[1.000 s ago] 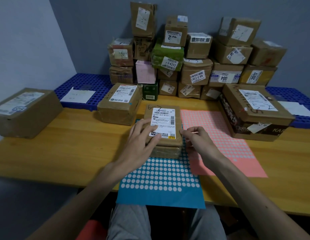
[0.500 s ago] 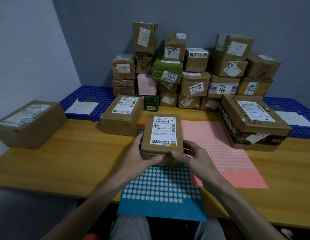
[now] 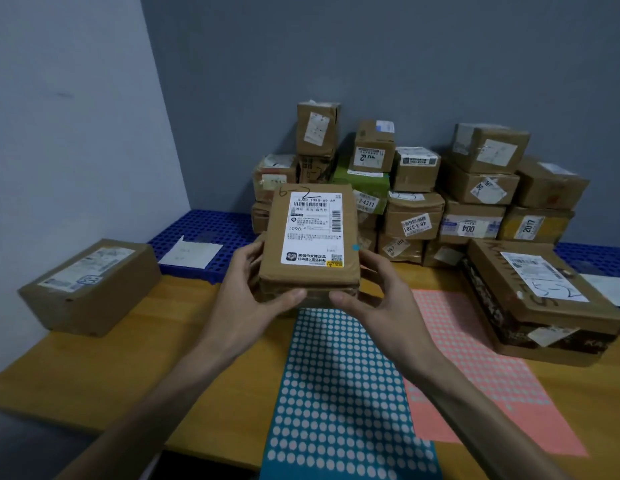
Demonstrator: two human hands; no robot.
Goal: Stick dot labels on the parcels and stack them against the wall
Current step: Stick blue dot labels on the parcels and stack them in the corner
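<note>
I hold a small brown parcel (image 3: 310, 237) with a white shipping label and "6-2" written on it, lifted above the table. My left hand (image 3: 253, 292) grips its left side and near edge; my right hand (image 3: 374, 292) grips its right side. A blue dot (image 3: 356, 248) sticks to the parcel's right edge. The blue dot-label sheet (image 3: 343, 393) lies on the table below, with the pink dot-label sheet (image 3: 474, 358) to its right. The stack of parcels (image 3: 422, 188) stands against the back wall.
A large brown box (image 3: 90, 285) sits at the table's left end. A flat dark-sided box (image 3: 540, 299) lies at the right. Blue plastic pallets (image 3: 204, 230) run along the wall with a white paper (image 3: 190, 254) on them. The wooden table (image 3: 163, 341) spans the view.
Both hands took hold of the parcel on the blue sheet and lifted it up and forward toward the stack. The view tilted upward.
</note>
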